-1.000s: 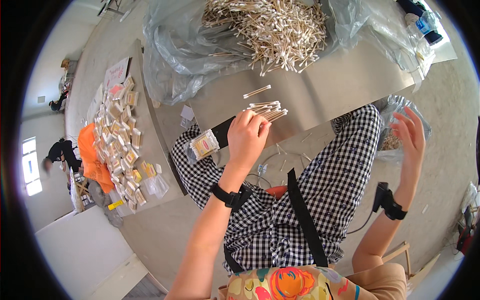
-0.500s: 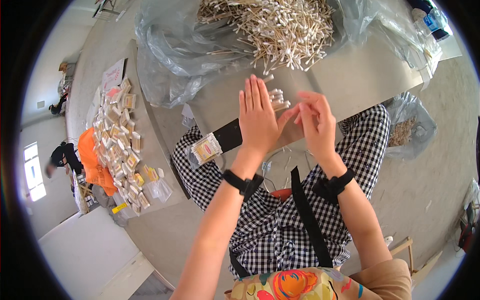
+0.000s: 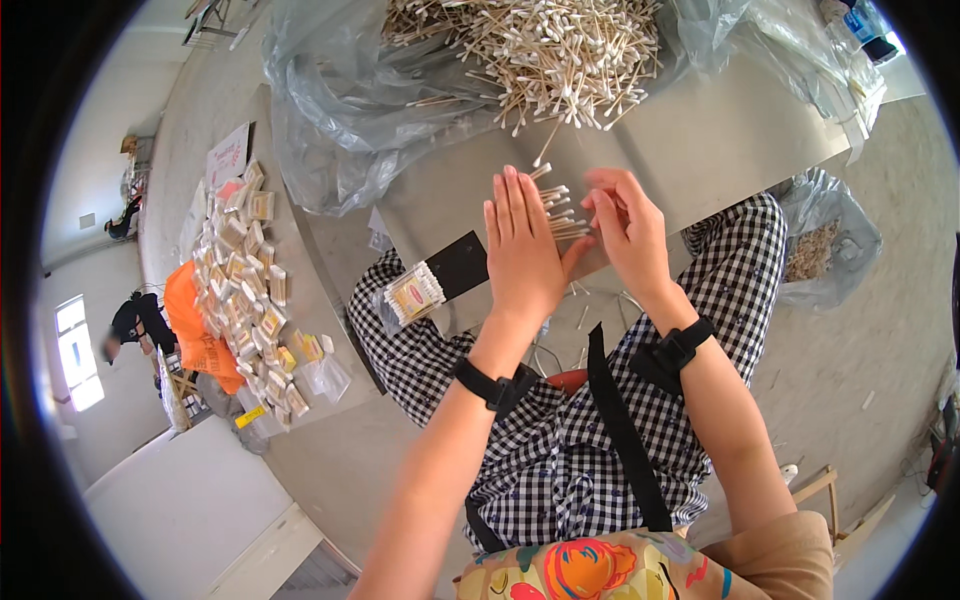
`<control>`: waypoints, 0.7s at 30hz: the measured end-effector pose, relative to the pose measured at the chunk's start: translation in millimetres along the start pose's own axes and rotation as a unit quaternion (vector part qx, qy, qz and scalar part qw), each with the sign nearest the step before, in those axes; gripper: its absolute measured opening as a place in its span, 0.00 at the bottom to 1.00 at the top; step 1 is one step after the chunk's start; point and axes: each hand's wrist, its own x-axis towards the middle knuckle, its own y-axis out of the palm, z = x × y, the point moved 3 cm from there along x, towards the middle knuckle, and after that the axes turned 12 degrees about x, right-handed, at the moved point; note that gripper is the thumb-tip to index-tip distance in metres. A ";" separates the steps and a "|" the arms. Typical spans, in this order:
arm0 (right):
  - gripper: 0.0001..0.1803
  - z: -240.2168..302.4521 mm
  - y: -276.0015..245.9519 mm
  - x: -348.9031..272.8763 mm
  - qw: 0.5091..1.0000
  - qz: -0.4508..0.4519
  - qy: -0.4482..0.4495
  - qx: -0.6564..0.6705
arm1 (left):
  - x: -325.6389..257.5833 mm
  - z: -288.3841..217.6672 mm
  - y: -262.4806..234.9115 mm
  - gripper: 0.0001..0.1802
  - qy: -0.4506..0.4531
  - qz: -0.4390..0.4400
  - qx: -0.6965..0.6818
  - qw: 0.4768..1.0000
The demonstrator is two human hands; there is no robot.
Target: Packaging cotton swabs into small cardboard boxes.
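Observation:
My left hand (image 3: pixel 525 245) lies flat with its fingers stretched out together, over a small row of cotton swabs (image 3: pixel 562 208) on the metal table. Their white tips stick out past its right side. To the right, my right hand (image 3: pixel 632 225) hovers just off those tips with its fingers half curled and apart, and nothing shows between them. A clear pack of cotton swabs (image 3: pixel 415 294) with a printed label lies to the left of my left hand, at the end of a black flat strip (image 3: pixel 460 264). Beyond my fingertips, a single swab (image 3: pixel 546 143) points toward me from the big pile.
A large heap of loose cotton swabs (image 3: pixel 560 60) rests on grey plastic sheeting (image 3: pixel 330 120) at the table's far side. Many filled packs (image 3: pixel 240 270) cover another table on the left, by an orange bag (image 3: pixel 195 320). A plastic bag (image 3: pixel 830 240) of swabs stands at right.
My right hand has drawn slightly away from my left thumb. More swab tips now show fanned out beside my left hand. The whole view has shifted a little.

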 end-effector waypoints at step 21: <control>0.07 22.8 33.7 37.5 0.816 0.301 -0.086 -0.486 | -11.5 -3.7 6.2 0.56 -0.002 -0.042 -0.033 0.999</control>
